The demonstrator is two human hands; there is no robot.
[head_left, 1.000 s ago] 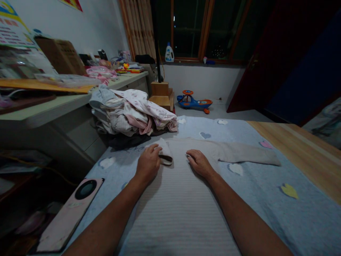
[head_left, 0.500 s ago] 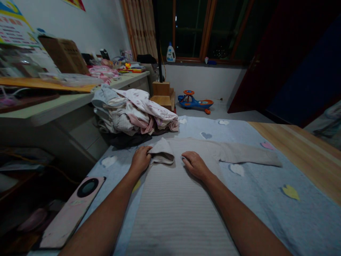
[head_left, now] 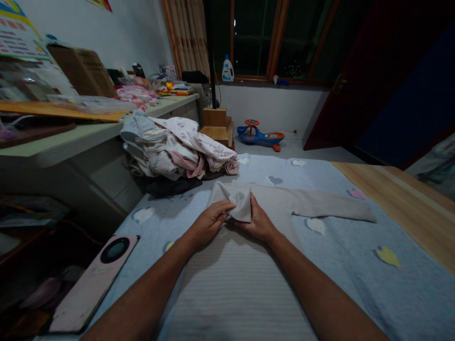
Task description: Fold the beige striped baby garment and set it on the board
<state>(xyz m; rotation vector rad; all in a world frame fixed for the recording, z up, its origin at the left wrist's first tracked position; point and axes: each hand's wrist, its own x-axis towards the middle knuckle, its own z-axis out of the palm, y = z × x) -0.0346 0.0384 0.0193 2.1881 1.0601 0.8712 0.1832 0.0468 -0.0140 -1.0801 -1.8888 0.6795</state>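
Head view, bunched sleeve [head_left: 243,204], between fingers [head_left: 223,206]

Striped shirt [head_left: 245,284]: lower end cut off below.
Right hand [head_left: 261,222]: some fingers hidden, probably behind the bunched cloth [head_left: 243,204].
Poster [head_left: 16,35]: cropped left, lettering blurred.

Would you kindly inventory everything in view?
bed cover: one, light blue, foreground
striped garment: one, pale grey, on bed cover
phone: one, pink, lower left
clothes pile: one, multicoloured, left of centre
desk: one, pale, left
cardboard box: one, brown, on desk
desk clutter: uncountable, mixed, on desk
posters: two, multicoloured, top left
window: one, brown-framed, top centre
curtain: one, tan, beside window
bottle: one, white and blue, by window
toy car: one, blue and orange, below window
door: one, dark red, upper right
wooden surface: one, tan, right
left hand: one, holding striped garment
right hand: one, holding striped garment
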